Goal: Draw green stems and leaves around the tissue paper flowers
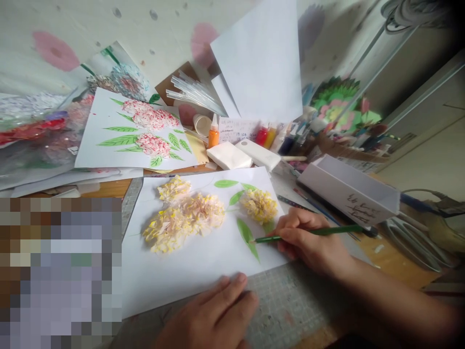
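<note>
A dark green pencil is pinched in my right hand, its tip touching a green leaf on a white sheet of paper. Clusters of yellow-edged shavings form flowers on that sheet: a large cluster left of centre, a small one at its upper left, and a round one just above my right hand. More green leaves surround the round flower. My left hand lies at the sheet's lower edge with its fingers stretched out, holding nothing.
Beneath the sheet is a grey cutting mat. Behind it stand a white block, an orange bottle and a finished picture with red-and-white flowers. A white open box sits at the right, near scissors. The lower left corner is pixelated.
</note>
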Available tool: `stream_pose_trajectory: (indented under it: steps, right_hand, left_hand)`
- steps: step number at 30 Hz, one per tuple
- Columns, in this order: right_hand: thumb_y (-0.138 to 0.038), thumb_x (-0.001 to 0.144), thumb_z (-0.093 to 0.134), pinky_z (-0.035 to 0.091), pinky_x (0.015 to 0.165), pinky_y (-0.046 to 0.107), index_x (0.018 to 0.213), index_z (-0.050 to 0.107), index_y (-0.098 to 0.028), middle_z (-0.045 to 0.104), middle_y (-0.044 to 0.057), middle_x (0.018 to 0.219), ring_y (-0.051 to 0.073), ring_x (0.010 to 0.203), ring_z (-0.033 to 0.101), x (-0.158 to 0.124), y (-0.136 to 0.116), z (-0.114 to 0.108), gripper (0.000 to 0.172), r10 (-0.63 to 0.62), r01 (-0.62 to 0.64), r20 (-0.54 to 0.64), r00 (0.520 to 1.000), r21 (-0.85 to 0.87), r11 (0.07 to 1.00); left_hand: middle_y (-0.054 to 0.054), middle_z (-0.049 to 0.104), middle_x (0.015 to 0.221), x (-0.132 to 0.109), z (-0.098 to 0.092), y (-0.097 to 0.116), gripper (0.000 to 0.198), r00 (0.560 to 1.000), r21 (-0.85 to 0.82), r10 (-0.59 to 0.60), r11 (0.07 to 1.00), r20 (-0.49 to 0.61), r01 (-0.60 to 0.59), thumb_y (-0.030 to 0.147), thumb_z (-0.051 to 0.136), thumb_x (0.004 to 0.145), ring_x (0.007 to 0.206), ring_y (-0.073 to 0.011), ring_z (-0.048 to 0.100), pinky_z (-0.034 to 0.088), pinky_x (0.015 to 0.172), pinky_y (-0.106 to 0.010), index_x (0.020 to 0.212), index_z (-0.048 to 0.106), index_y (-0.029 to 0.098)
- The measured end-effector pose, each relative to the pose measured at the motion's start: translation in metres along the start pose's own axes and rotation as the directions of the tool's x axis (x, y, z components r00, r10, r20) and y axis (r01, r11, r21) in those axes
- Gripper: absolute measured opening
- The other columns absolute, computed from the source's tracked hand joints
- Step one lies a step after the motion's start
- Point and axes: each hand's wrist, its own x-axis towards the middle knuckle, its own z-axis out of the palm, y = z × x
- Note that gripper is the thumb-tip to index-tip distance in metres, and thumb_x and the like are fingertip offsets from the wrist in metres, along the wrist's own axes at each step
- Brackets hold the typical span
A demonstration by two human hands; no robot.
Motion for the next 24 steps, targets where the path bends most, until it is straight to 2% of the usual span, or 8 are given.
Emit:
stream_pose_trajectory:
  steps: [2,4,7,10,12,16,20,24]
  right_hand:
    - [-0.018,0.074,0.063,0.035,0.04,0.02,0.059,0.05,-0.018,0.058,-0.002,0.052,0.01,0.044,0.049,-0.001,-0.002,0.0,0.02,0.025,-0.025,0.002,1.0,0.059,0.998]
    - [-0.016,0.069,0.063,0.033,0.037,0.019,0.053,0.048,-0.018,0.055,-0.002,0.047,0.012,0.044,0.052,-0.003,-0.01,-0.001,0.022,0.019,-0.013,-0.04,0.999,0.154,0.988]
    - [-0.015,0.067,0.064,0.043,0.043,0.021,0.054,0.049,-0.019,0.057,-0.002,0.051,0.011,0.045,0.052,-0.011,-0.034,-0.008,0.02,-0.132,0.181,-0.245,0.96,0.19,0.965]
    - [-0.015,0.074,0.065,0.053,0.064,0.031,0.065,0.058,-0.022,0.059,-0.002,0.059,0.011,0.05,0.052,-0.03,-0.061,-0.019,0.013,-0.305,0.369,-0.431,0.849,0.071,0.927]
    - [-0.017,0.077,0.067,0.053,0.066,0.031,0.077,0.063,-0.023,0.061,0.0,0.066,0.013,0.056,0.055,-0.05,-0.074,-0.025,0.008,-0.401,0.451,-0.511,0.76,-0.029,0.892]
    - [-0.025,0.076,0.071,0.052,0.067,0.03,0.09,0.068,-0.026,0.065,0.005,0.086,0.018,0.07,0.062,-0.101,-0.075,-0.029,0.014,-0.532,0.44,-0.576,0.621,-0.306,0.845]
    - [-0.034,0.08,0.067,0.053,0.067,0.026,0.093,0.066,-0.026,0.067,0.004,0.088,0.018,0.073,0.065,-0.154,-0.054,-0.036,0.015,-0.539,0.229,-0.533,0.652,-0.539,0.81]
    - [-0.033,0.086,0.057,0.054,0.058,0.025,0.093,0.063,-0.026,0.066,0.001,0.069,0.018,0.061,0.065,-0.197,-0.033,-0.058,0.012,-0.513,0.147,-0.304,0.803,-0.733,0.665]
  left_hand:
    - [-0.008,0.064,0.111,-0.003,0.007,0.003,0.033,0.996,-0.053,-0.037,0.998,-0.076,0.033,0.014,0.032,0.089,0.108,-0.0172,0.059,0.046,0.098,-0.028,0.088,0.065,0.016]
    - [-0.005,0.065,0.108,-0.006,0.011,0.004,0.03,0.996,-0.051,0.009,0.999,-0.085,-0.013,0.009,0.036,0.083,0.11,-0.0174,0.057,0.046,0.1,-0.031,0.067,0.06,0.017]
    - [-0.004,0.065,0.107,-0.005,0.007,0.004,0.027,0.992,-0.001,0.103,0.995,-0.079,-0.103,0.008,0.038,0.079,0.112,-0.02,0.057,0.048,0.098,-0.034,0.058,0.053,0.017]
    - [-0.007,0.064,0.108,0.003,-0.004,0.005,0.019,0.982,0.036,0.187,0.982,-0.007,-0.186,0.014,0.042,0.079,0.109,-0.0228,0.058,0.052,0.092,-0.037,0.066,0.055,0.016]
    - [-0.007,0.065,0.099,0.01,-0.013,0.009,0.013,0.976,0.046,0.215,0.975,0.019,-0.216,0.015,0.045,0.079,0.099,-0.0214,0.061,0.054,0.088,-0.038,0.072,0.056,0.016]
    - [-0.004,0.06,0.079,0.022,-0.026,0.021,0.01,0.968,0.066,0.251,0.965,0.022,-0.252,0.012,0.046,0.081,0.078,-0.0164,0.059,0.054,0.081,-0.04,0.075,0.055,0.014]
    - [-0.006,0.059,0.082,0.022,-0.033,0.041,0.01,0.955,0.1,0.295,0.95,0.034,-0.296,0.011,0.046,0.08,0.082,-0.0184,0.058,0.053,0.078,-0.04,0.076,0.055,0.013]
    - [-0.006,0.061,0.085,-0.004,-0.027,0.073,0.012,0.961,0.096,0.272,0.959,-0.056,-0.266,0.012,0.043,0.078,0.082,-0.0174,0.06,0.054,0.077,-0.035,0.078,0.056,0.014]
